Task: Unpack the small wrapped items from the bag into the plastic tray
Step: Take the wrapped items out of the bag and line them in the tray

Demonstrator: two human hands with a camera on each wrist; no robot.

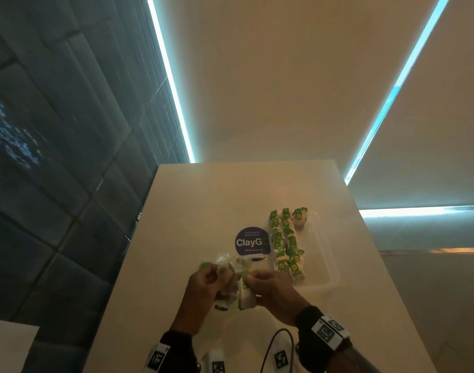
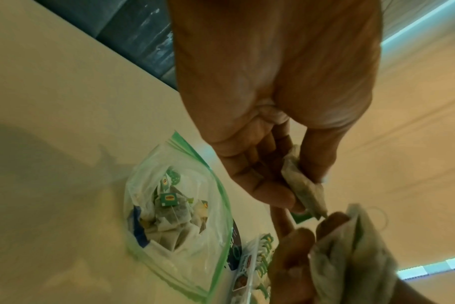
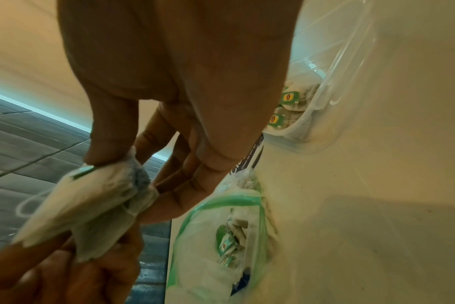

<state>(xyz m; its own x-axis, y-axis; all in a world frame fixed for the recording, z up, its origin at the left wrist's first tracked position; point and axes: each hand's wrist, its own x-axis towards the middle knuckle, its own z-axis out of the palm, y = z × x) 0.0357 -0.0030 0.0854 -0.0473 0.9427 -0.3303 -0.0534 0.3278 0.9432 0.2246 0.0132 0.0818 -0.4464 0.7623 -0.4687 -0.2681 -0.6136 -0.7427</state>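
Note:
Over the near part of the white table, my left hand (image 1: 213,278) and right hand (image 1: 257,282) are close together. The left hand (image 2: 301,191) pinches one tea bag (image 2: 303,186) between thumb and fingers. My right hand (image 3: 133,185) pinches a small bunch of tea bags (image 3: 86,207) with a green tag. The two held lots touch. Below the hands lies the clear zip bag (image 2: 216,191) with a green seal, mouth open, several tea bags (image 2: 169,207) inside. The clear plastic tray (image 1: 324,267) stands to the right, with rows of green-tagged tea bags (image 1: 284,238) along its left side.
A round purple sticker (image 1: 250,242) is on the table between the zip bag and the tray. A black cable (image 1: 273,343) curls at the near edge. The table's left edge (image 1: 138,230) drops off to a dark tiled floor.

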